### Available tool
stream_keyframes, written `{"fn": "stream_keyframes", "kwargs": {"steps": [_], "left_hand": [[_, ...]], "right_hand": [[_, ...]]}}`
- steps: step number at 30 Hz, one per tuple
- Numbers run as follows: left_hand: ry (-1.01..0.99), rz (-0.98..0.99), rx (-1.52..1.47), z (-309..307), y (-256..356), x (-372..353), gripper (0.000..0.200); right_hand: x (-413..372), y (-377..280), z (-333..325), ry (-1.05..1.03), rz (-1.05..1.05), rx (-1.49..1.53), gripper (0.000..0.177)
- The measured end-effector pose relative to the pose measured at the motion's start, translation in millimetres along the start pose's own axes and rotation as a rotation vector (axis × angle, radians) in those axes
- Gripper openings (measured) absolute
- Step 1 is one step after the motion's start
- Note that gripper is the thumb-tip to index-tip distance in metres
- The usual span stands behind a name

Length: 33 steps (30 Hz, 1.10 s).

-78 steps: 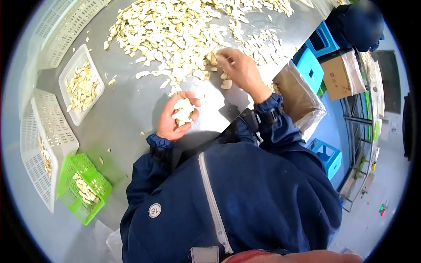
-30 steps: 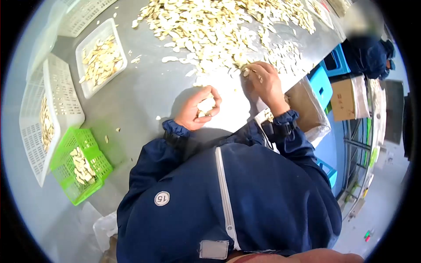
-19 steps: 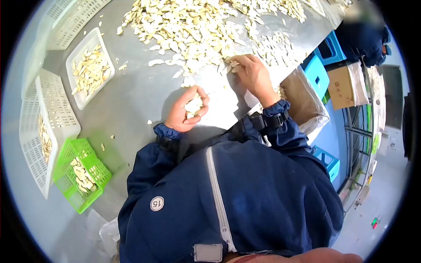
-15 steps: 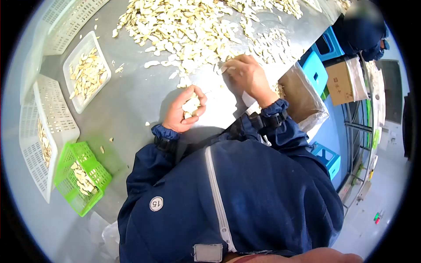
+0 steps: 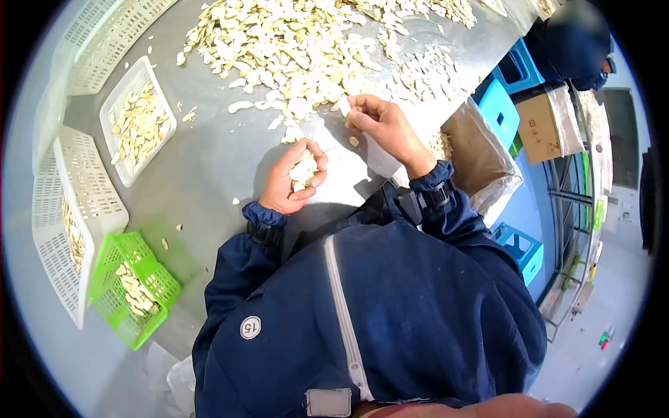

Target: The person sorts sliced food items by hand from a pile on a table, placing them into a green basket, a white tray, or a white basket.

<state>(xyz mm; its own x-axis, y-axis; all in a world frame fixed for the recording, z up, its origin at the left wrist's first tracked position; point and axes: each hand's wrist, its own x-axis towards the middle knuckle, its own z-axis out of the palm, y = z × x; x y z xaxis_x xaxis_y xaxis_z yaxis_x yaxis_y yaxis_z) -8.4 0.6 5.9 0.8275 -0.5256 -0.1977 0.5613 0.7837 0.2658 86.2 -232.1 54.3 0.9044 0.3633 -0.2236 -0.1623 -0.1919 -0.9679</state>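
My left hand is cupped above the metal table, with its fingers curled around several pale dried slices. At the near edge of a large heap of similar slices, my right hand pinches one whitish slice between thumb and fingertips. A small brownish slice lies on the table just below the right fingers. A few loose slices lie between the heap and my left hand.
On the left stand a white tray of slices, white perforated baskets and a green basket. A lined cardboard box sits at the table's right edge. Blue stools and another person are beyond it.
My right hand has drawn back a little from the table surface and now holds a slice at its fingertips. The left hand keeps its place and its slices.
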Motion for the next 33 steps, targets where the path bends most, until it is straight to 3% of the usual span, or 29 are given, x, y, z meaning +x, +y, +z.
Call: {"fn": "stream_keyframes", "kwargs": {"steps": [6, 7, 10, 11, 14, 16, 17, 21, 24, 27, 30, 33], "left_hand": [[0.103, 0.039, -0.036, 7.6, 0.0, -0.2, 0.044], [0.069, 0.051, -0.039, 4.4, -0.3, -0.3, 0.047], [0.071, 0.052, 0.002, 6.1, -1.1, 0.5, 0.046], [0.05, 0.047, -0.011, 3.3, -1.3, 0.5, 0.042], [0.044, 0.018, -0.035, -1.2, -1.9, 0.0, 0.036], [0.031, 0.014, -0.041, -0.2, -2.4, -0.6, 0.033], [0.023, 0.016, -0.041, 0.7, -1.6, 0.3, 0.032], [0.009, 0.021, -0.025, 0.3, -1.2, -0.1, 0.031], [0.017, 0.027, -0.023, 0.3, -2.1, -0.2, 0.031], [0.008, 0.034, -0.017, 0.0, -0.4, -0.7, 0.031], [-0.011, 0.018, -0.034, -3.7, -2.2, 0.0, 0.03], [-0.013, -0.004, -0.042, -4.6, -1.1, 2.8, 0.03]], "right_hand": [[-26.8, -19.4, 19.9, -0.271, -0.114, 0.042, 0.034], [-29.8, -14.4, 19.7, -0.2, -0.149, -0.029, 0.034], [-39.1, -5.5, -2.9, -0.269, 0.077, -0.255, 0.032], [-44.3, -6.1, -11.4, -0.299, -0.077, -0.442, 0.027], [-51.5, 0.5, -34.7, -0.056, 0.036, -0.464, 0.023], [-37.7, 10.5, -57.5, 0.24, -0.133, -0.797, 0.025], [-33.5, 9.9, -63.6, 0.323, -0.095, -0.857, 0.029], [1.1, 10.8, -42.2, 0.394, -0.5, -0.936, 0.031], [20.8, 10.5, -18.1, 0.518, -0.573, -1.036, 0.033], [21.8, 18.1, -30.0, 0.365, -0.437, -1.034, 0.03], [8.6, 23.6, -56.4, 0.307, -0.464, -0.884, 0.029], [-8.7, 16.2, -73.2, 0.304, -0.396, -0.722, 0.039]]}}
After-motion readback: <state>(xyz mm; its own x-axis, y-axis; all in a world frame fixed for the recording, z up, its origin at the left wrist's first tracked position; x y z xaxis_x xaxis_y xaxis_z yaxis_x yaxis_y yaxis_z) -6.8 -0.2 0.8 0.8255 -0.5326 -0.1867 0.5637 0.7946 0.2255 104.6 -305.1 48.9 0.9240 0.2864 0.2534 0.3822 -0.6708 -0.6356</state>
